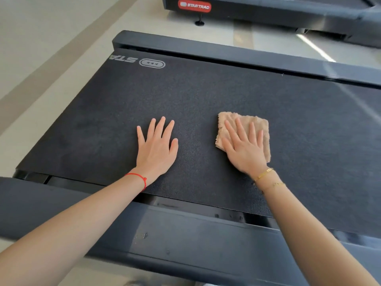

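My left hand [156, 150] lies flat on the black treadmill belt [206, 96], fingers spread and holding nothing — my right hand [245, 148] presses a folded beige cloth [260, 124] against the belt with straight fingers, just beside the left. The cloth sits mid-belt, between the side rails — near rail [185, 234], far rail [226, 52].

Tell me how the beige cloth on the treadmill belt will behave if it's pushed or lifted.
The beige cloth looks soft and fluffy, so lifted it would likely droop, and seems light. Folded flat under the right hand, it should slide as one pad, though the grainy treadmill belt may drag and bunch its edges.
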Tool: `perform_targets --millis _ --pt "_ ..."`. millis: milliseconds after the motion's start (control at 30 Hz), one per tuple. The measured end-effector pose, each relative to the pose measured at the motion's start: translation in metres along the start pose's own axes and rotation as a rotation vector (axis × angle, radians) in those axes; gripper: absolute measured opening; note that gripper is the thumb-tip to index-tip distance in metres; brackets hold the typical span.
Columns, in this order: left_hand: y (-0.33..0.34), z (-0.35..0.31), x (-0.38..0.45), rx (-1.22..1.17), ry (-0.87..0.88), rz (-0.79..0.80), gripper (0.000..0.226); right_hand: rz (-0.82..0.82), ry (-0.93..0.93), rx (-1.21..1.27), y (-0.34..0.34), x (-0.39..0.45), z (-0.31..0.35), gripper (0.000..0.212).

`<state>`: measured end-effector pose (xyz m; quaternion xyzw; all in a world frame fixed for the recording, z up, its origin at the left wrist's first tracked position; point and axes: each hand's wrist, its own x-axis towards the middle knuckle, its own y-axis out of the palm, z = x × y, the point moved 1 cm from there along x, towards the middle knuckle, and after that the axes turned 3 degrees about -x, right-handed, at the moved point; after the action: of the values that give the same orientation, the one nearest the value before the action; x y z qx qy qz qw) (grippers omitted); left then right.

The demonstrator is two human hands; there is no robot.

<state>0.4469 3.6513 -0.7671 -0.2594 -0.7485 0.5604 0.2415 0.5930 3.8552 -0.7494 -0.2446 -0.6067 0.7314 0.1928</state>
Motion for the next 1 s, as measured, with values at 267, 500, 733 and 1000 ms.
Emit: perform_targets --millis 267,500,733,1000 --pt "0.002 0.002 -0.003 0.000 0.011 -0.023 0.059 0.020 -0.400 -0.035 0.012 -0.085 0.014 0.056" --pt "0.001 0.000 -0.004 0.018 0.004 -0.025 0.059 -0.005 0.002 -0.018 0.000 -0.075 -0.058 0.055" --pt "0.001 -0.002 -0.005 0.030 0.013 -0.024 0.059 -0.002 -0.135 -0.030 0.014 -0.079 0.022 0.058" --pt "0.000 0.001 -0.006 0.026 0.030 -0.016 0.059 -0.028 -0.165 -0.072 0.011 -0.133 -0.029 0.058"
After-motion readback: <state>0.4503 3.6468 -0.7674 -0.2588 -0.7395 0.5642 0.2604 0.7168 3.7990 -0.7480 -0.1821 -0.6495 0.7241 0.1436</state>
